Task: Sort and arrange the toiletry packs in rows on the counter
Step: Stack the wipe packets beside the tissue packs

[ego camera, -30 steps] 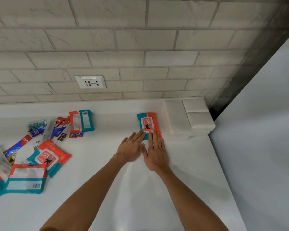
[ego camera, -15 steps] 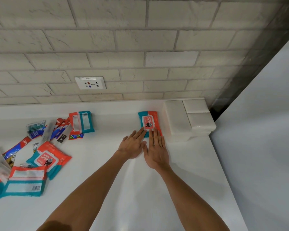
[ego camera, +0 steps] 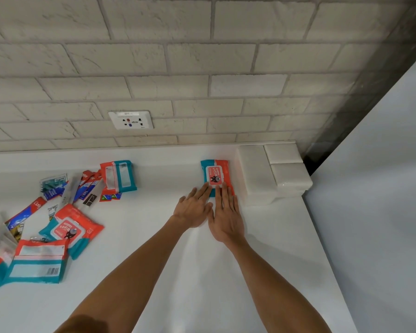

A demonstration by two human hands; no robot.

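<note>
A red and teal wipes pack (ego camera: 215, 175) lies face up on the white counter (ego camera: 178, 272), close to the back wall and just left of the white blocks. My left hand (ego camera: 193, 209) and my right hand (ego camera: 226, 216) lie flat side by side, straight fingertips touching the pack's near edge. Far to the left sits a loose heap: another wipes pack (ego camera: 70, 230) face up, one (ego camera: 37, 263) face down, one (ego camera: 119, 176) near the wall, and toothpaste tubes (ego camera: 88, 186).
White stone blocks (ego camera: 271, 174) are stacked in the back right corner. A wall socket (ego camera: 131, 120) sits in the brick wall above the counter. A pale wall panel (ego camera: 382, 188) borders the counter's right edge.
Both hands and the wipes pack stay where they were; only the camera has shifted slightly.
</note>
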